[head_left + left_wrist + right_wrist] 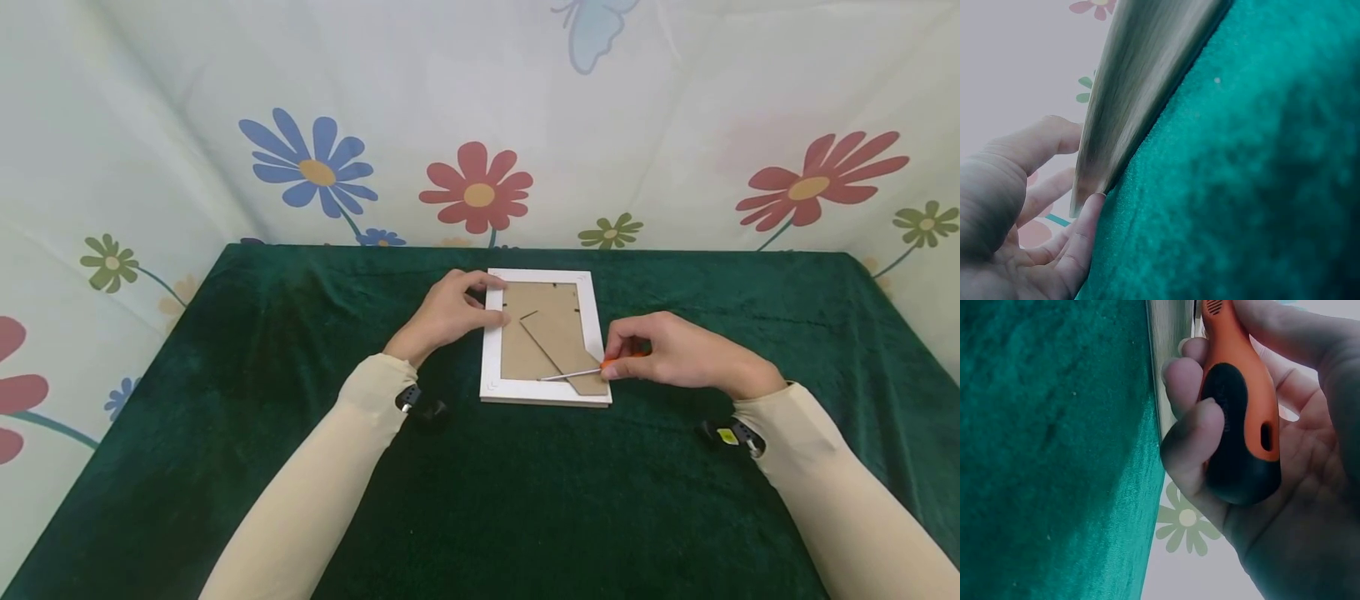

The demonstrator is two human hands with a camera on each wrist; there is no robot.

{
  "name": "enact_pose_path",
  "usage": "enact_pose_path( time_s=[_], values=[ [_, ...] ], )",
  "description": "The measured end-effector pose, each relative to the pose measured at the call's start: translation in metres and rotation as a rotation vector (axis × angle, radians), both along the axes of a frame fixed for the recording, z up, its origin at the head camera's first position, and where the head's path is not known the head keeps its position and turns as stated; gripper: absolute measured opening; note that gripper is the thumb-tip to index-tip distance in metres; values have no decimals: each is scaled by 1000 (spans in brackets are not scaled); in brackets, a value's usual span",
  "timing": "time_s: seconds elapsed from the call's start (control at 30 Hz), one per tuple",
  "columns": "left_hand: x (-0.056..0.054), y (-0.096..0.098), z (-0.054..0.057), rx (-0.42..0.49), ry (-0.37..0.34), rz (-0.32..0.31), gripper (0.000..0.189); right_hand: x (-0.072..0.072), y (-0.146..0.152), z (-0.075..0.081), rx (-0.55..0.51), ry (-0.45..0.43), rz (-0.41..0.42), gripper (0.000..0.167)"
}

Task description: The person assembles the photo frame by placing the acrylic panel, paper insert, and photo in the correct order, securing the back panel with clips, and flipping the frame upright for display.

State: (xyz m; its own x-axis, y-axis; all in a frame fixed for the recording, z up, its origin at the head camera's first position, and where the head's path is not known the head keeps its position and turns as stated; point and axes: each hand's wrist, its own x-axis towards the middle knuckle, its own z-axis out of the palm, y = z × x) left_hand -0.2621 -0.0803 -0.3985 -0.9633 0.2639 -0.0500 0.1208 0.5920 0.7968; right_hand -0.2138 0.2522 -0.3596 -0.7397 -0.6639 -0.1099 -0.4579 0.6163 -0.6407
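A white picture frame point(491, 358) lies face down on the green cloth, its brown backing board point(517, 354) and folding stand point(558, 333) showing. My left hand point(450, 308) grips the left side of the frame, the thumb on top; in the left wrist view fingertips point(1091, 209) meet its lower edge point(1116, 144). An orange and black screwdriver handle point(1257, 406) sits in the curled fingers of my right hand point(667, 350). Its metal shaft point(566, 375) points left, crossing the stand's lower end, with the tip near the bottom inner edge of the frame.
Dark green velvet cloth point(480, 508) covers the table around the frame. Behind the table hangs a pale curtain point(555, 117) printed with flowers. A dark wrist strap point(407, 398) shows at my left cuff, another strap point(742, 435) at my right.
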Motion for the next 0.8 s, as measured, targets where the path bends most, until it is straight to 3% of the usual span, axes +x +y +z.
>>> enact_pose_path(
  time_s=[0.8],
  values=[
    [0,1,1,0,-17,-1,57,2,-3,4,11,-100,-33,14]
  ],
)
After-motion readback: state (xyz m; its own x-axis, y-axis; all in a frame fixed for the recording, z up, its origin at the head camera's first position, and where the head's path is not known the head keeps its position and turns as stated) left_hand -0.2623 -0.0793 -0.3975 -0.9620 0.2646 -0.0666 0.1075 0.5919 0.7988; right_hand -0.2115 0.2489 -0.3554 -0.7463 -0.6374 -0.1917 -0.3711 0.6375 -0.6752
